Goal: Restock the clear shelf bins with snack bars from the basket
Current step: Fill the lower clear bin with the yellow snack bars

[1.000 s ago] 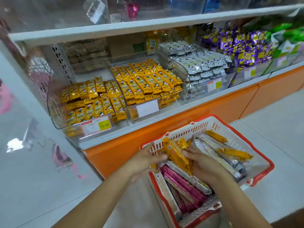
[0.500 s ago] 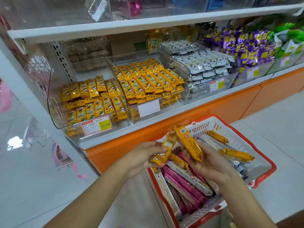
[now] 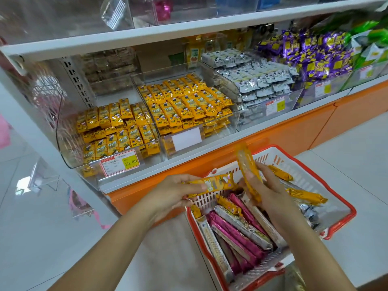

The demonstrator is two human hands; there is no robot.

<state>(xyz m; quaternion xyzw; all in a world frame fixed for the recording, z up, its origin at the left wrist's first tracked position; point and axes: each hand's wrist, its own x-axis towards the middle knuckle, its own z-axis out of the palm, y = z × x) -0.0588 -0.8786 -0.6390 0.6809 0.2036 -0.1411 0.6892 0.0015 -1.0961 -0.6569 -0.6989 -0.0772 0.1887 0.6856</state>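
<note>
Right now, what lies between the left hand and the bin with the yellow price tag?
In the head view, only the white shelf edge and orange base panel.

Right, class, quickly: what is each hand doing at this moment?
Left hand: holds the level yellow bar.
Right hand: holds the upright yellow bar.

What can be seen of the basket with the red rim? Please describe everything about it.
The basket looks like white plastic, with slotted walls and a red rim. It stands on the pale floor before the orange shelf base. Inside lie pink bars, silver bars and yellow bars, mostly side by side. Above it the left hand and the right hand each hold one more of the yellow bars; whether either hand touches the basket cannot be told.
</note>
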